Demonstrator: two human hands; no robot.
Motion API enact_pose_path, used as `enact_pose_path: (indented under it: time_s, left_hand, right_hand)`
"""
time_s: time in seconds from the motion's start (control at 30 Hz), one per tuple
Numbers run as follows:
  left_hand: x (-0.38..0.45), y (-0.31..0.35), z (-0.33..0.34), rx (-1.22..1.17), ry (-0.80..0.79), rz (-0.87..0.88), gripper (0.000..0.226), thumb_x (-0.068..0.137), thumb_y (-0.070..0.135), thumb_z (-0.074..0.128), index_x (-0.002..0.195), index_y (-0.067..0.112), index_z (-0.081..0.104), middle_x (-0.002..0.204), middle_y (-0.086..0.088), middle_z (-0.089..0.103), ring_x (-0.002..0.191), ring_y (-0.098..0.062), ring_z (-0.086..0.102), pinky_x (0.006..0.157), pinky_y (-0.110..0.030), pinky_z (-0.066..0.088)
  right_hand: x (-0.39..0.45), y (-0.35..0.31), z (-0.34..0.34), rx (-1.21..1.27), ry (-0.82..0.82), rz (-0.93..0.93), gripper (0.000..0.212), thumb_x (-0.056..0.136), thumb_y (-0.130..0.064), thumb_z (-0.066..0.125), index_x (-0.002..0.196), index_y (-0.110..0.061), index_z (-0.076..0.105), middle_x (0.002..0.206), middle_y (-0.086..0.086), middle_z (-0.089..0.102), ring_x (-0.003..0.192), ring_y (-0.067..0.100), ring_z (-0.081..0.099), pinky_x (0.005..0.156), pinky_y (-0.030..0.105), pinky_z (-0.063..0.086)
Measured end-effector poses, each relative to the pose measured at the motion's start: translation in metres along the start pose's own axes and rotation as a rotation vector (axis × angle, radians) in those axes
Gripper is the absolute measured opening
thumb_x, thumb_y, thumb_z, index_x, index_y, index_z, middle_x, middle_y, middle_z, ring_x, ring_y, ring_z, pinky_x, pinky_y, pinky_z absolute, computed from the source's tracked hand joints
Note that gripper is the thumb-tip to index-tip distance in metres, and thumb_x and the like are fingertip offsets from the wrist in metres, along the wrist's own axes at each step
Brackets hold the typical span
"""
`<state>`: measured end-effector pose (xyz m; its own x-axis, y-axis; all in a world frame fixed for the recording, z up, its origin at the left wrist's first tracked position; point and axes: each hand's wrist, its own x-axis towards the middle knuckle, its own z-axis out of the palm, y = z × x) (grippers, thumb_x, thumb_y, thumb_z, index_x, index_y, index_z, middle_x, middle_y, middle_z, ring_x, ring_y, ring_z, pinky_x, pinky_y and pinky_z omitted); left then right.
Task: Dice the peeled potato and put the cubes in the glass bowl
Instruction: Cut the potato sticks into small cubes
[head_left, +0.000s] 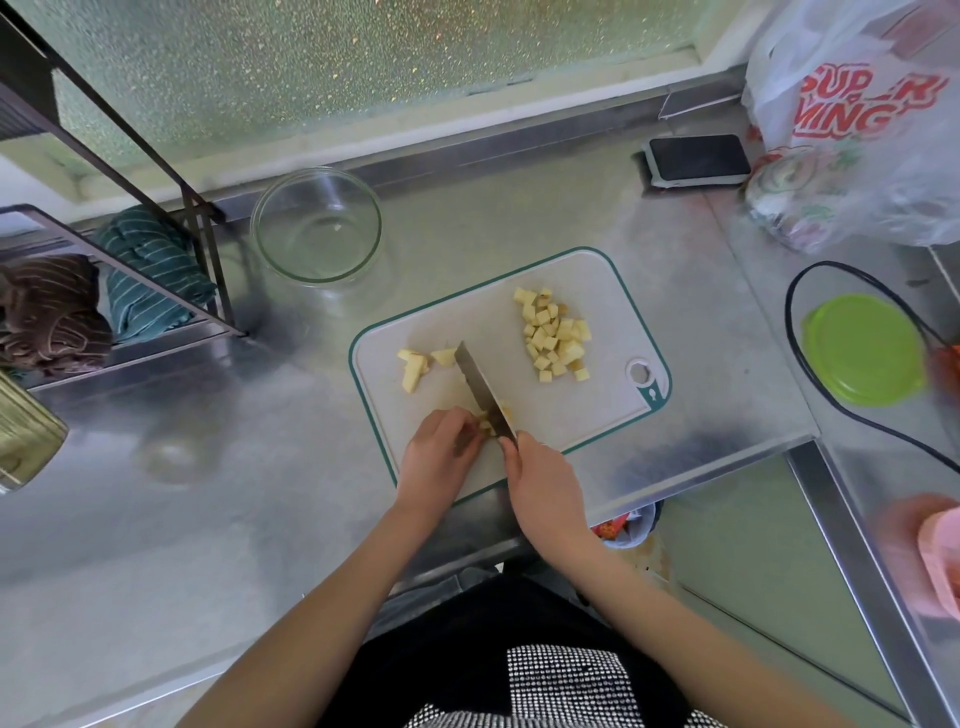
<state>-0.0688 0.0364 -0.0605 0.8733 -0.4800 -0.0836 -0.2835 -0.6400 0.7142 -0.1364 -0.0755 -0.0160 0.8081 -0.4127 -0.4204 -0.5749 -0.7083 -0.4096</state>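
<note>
Left hand (441, 452) has its fingers curled down, pinching a small bit of potato (488, 422) against the cutting board (498, 322). Most of that piece is hidden behind the fingertips and the blade, so I can't say much about its shape. Right hand (543, 483) is wrapped around the handle of the knife (480, 387), and the handle is pretty much buried in the grip. The blade's long axis runs diagonal, tip pointing away from the person and a little to the left, edge down on the potato bit right next to the left fingertips.

Past the knife tip, on the left part of the board, sit a few bigger potato chunks (421, 366), not diced. Over on the right half there's a loose pile of cubes (556, 335), well apart from the blade. The board itself lies tilted on the steel counter (208, 519), its hanging hole at the right end.

The glass bowl (317, 226) stands on the counter beyond the board's left corner, not touching it, with maybe one tiny scrap inside. Farther right are a green lid (862, 348), a black cable (810, 384) looping round it, a phone (698, 158) and a plastic bag (862, 119).
</note>
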Motion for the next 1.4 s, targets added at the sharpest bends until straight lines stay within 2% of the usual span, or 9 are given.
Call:
enact_pose_path:
  time_s: [0.2,0.4,0.5,0.6,0.8,0.97,1.17,1.3,1.4]
  left_hand:
    - [0.004,0.008,-0.006,-0.094,0.025,-0.085,0.013,0.082,0.014,0.067,0.089,0.010,0.057,0.086,-0.001,0.061,0.080,-0.015,0.055,0.067,-0.013,0.034]
    - [0.018,0.058,-0.021,-0.677,0.219,-0.448,0.019,0.085,0.013,0.063,0.103,0.015,0.058,0.097,0.008,0.062,0.091,-0.006,0.060,0.072,-0.006,0.044]
    - [0.038,0.065,-0.020,-0.962,-0.007,-0.632,0.042,0.085,0.029,0.065,0.121,0.011,0.052,0.115,0.000,0.062,0.103,-0.011,0.060,0.088,-0.020,0.049]
    - [0.045,0.064,-0.020,-1.400,-0.254,-0.700,0.040,0.093,0.017,0.053,0.127,-0.002,0.049,0.124,-0.022,0.057,0.104,-0.026,0.060,0.095,-0.041,0.049]
    - [0.050,0.070,-0.020,-1.566,-0.327,-0.701,0.030,0.095,0.002,0.043,0.124,-0.002,0.049,0.104,-0.012,0.066,0.094,-0.020,0.066,0.086,-0.034,0.053]
    - [0.052,0.062,-0.018,-1.729,-0.133,-0.831,0.019,0.094,-0.001,0.041,0.096,0.006,0.059,0.085,-0.011,0.067,0.078,-0.020,0.063,0.072,-0.032,0.056]
    - [0.036,0.032,-0.016,-0.908,0.045,-0.673,0.033,0.081,-0.007,0.052,0.108,0.011,0.053,0.093,0.001,0.055,0.090,-0.015,0.052,0.078,-0.026,0.043]
    - [0.033,0.047,-0.006,-0.846,-0.006,-0.587,0.046,0.080,0.017,0.053,0.126,0.018,0.047,0.120,0.004,0.050,0.109,-0.012,0.047,0.091,-0.029,0.040]
    - [0.035,0.054,-0.002,-0.861,-0.081,-0.547,0.052,0.090,0.008,0.045,0.140,0.022,0.037,0.140,0.011,0.035,0.129,-0.006,0.031,0.104,-0.022,0.027]
  right_hand:
    - [-0.002,0.024,-0.015,0.514,0.053,0.148,0.039,0.098,-0.035,0.044,0.069,-0.009,0.045,0.052,0.004,0.045,0.042,0.023,0.049,0.047,0.034,0.043]
    - [0.000,0.013,-0.032,0.840,-0.086,0.190,0.039,0.098,-0.034,0.044,0.069,-0.009,0.040,0.043,0.007,0.039,0.029,0.017,0.037,0.036,0.025,0.034]
    - [0.003,0.008,-0.039,1.010,-0.175,0.200,0.039,0.099,-0.034,0.042,0.083,0.001,0.044,0.045,0.009,0.036,0.029,0.015,0.033,0.035,0.023,0.032]
    - [0.003,0.004,-0.047,1.100,-0.266,0.196,0.035,0.099,-0.037,0.041,0.086,-0.006,0.047,0.041,0.004,0.037,0.030,0.015,0.030,0.035,0.021,0.031]
    - [0.002,0.006,-0.047,1.088,-0.266,0.204,0.035,0.098,-0.039,0.042,0.084,-0.007,0.049,0.044,0.004,0.039,0.031,0.015,0.031,0.036,0.022,0.032]
    - [0.006,0.014,-0.042,1.034,-0.171,0.237,0.039,0.098,-0.038,0.043,0.089,-0.001,0.050,0.053,0.012,0.041,0.034,0.017,0.033,0.036,0.024,0.034]
    - [0.013,0.040,-0.055,0.652,-0.015,0.164,0.037,0.098,-0.036,0.042,0.068,-0.014,0.041,0.048,0.007,0.043,0.034,0.020,0.042,0.040,0.027,0.037]
    - [0.012,0.045,-0.053,0.549,0.009,0.123,0.038,0.098,-0.034,0.042,0.066,-0.014,0.039,0.047,0.000,0.041,0.032,0.015,0.041,0.037,0.019,0.034]
    - [0.011,0.046,-0.049,0.552,0.005,0.137,0.039,0.098,-0.036,0.043,0.069,-0.010,0.042,0.046,0.000,0.041,0.031,0.015,0.042,0.037,0.020,0.036]
